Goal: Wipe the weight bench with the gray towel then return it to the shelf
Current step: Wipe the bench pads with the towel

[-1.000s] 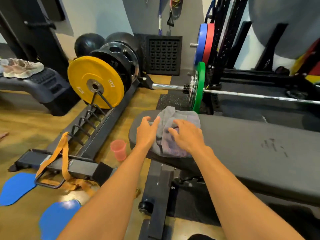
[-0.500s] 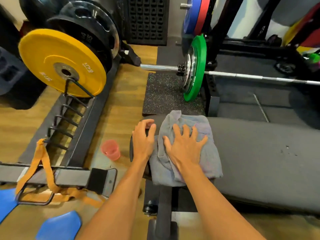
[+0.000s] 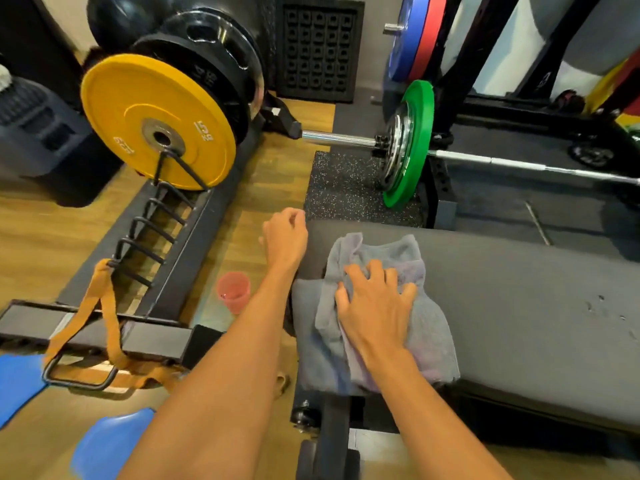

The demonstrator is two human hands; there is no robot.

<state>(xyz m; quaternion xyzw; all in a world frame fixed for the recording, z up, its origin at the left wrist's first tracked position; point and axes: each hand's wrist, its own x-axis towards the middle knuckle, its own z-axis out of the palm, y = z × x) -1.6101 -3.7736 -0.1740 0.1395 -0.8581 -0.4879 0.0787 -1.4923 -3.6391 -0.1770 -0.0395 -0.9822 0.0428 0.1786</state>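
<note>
A crumpled gray towel (image 3: 412, 348) lies over the left end of the black padded weight bench (image 3: 530, 306), draping over its near edge. My right hand (image 3: 375, 303) presses down on the towel with fingers curled into the cloth. My left hand (image 3: 285, 237) hovers just off the bench's left end, fingers loosely curled with nothing in them. A few small marks show on the pad at the right.
A pink cup (image 3: 233, 292) stands on the wood floor left of the bench. A plate rack (image 3: 173, 244) holds a yellow plate (image 3: 156, 121) and black plates. A barbell with a green plate (image 3: 410, 143) lies behind the bench. An orange strap (image 3: 104, 317) and blue pads (image 3: 114, 441) lie at the left.
My left hand has lifted off the bench end and moved left, fingers curling. My right hand went from flat and spread to gripping the towel, which has bunched up.
</note>
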